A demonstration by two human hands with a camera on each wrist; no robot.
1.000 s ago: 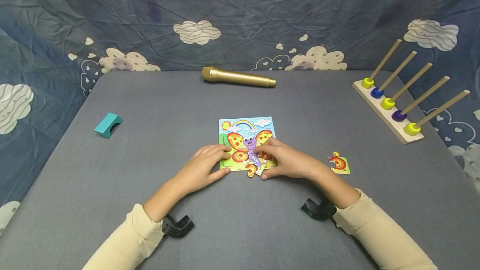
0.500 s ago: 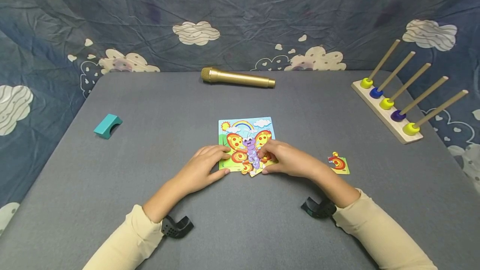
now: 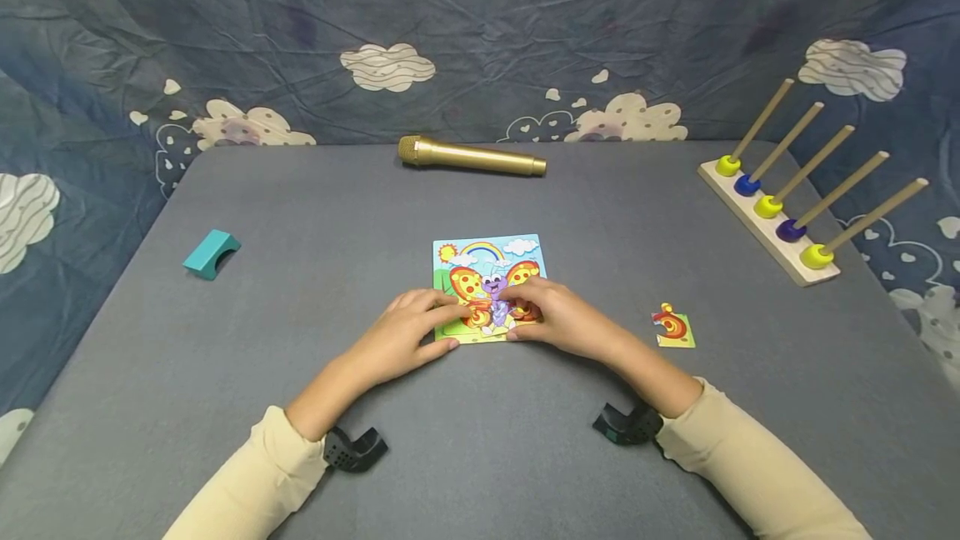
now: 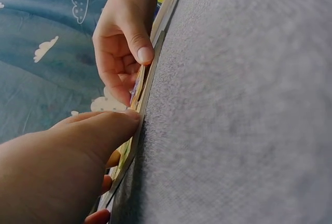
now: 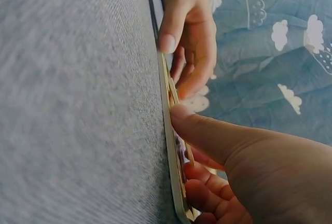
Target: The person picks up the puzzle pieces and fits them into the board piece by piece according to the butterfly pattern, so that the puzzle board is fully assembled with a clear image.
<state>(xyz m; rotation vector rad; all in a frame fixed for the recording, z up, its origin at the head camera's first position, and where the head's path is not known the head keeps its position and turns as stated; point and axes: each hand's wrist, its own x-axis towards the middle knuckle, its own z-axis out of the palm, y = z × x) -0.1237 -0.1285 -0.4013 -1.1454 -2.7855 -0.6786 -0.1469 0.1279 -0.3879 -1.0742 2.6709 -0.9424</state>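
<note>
A butterfly jigsaw puzzle in a thin board lies flat on the table between both hands. My right hand pinches a puzzle piece showing the purple body and feet, slightly raised and tilted over the lower middle. In the right wrist view the thumb lies along the piece's near edge. My left hand rests on the board's left side, thumb at the near-left edge and fingers stretched over the lower-left wing. The fingers partly hide both lower wings. A loose puzzle piece with an orange swirl lies right of the board.
A gold microphone lies at the table's back. An angled wooden peg stand with yellow and blue beads stands at the right edge. A teal arch block lies far left. Patterned cloth hangs behind the grey table.
My right hand has moved left with the pinched piece, which has turned and now lies over the board instead of jutting past its near edge. The left fingers have stretched further over the board.
</note>
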